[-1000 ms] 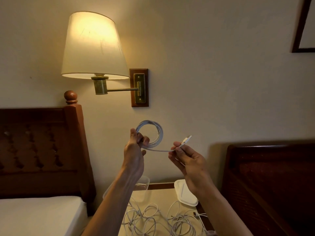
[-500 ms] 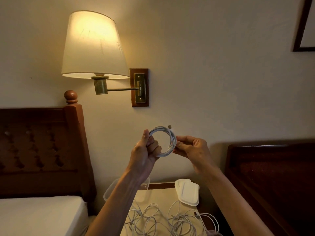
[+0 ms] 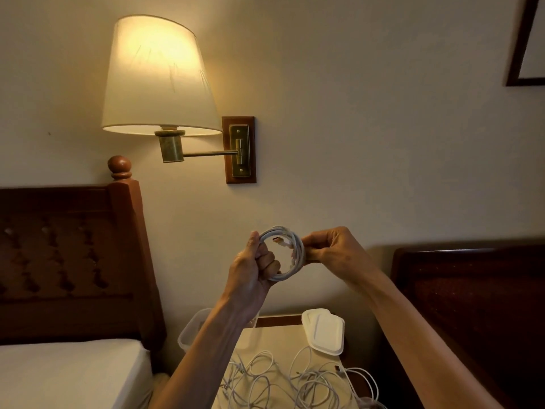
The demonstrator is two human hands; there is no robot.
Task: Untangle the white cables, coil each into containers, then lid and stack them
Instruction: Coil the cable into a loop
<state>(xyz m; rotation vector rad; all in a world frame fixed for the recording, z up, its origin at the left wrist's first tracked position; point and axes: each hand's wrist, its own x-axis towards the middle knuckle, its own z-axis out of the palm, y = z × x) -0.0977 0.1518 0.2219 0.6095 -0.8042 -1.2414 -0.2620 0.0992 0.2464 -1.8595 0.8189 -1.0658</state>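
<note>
Since a second ago: free tail is gone, plug end now wound into the loop, right hand has closed in from the side to meet the coil. Hands were apart on a stretched run, now together on one ring.

Surroundings, big to small: wall behind, two wooden headboards (image 3: pixel 73 261) left and right, lit wall lamp (image 3: pixel 156 78) up left. None of it is in the path.

Nightstand (image 3: pixel 280 338) sits straight below the hands, well apart from them. On it: tangled white cables (image 3: pixel 280 382) across the front, clear container (image 3: pixel 191 335) at back left, largely hidden behind the left forearm, white lids (image 3: pixel 324 330) stacked at back right.

Coiled cable (image 3: pixel 284 253) is held up in the air between both hands, ring standing upright and facing the camera, plug (image 3: pixel 278 240) poking into the opening near the top.

Left hand (image 3: pixel 253 273) is fisted round the coil's left and lower arc, thumb up along the ring. Right hand (image 3: pixel 330 250) pinches the right arc with fingertips.

Key relation, my read: container lies down and slightly left of the coil, so the left hand is the nearer one. Ring needs tipping from upright to flat to drop in.

Obstruction: left forearm covers the container mouth from this view, so whether it is empty I can't tell. Loose tangle in front could snag on the way down. Coil may spring open if the pinch lets go early.
</note>
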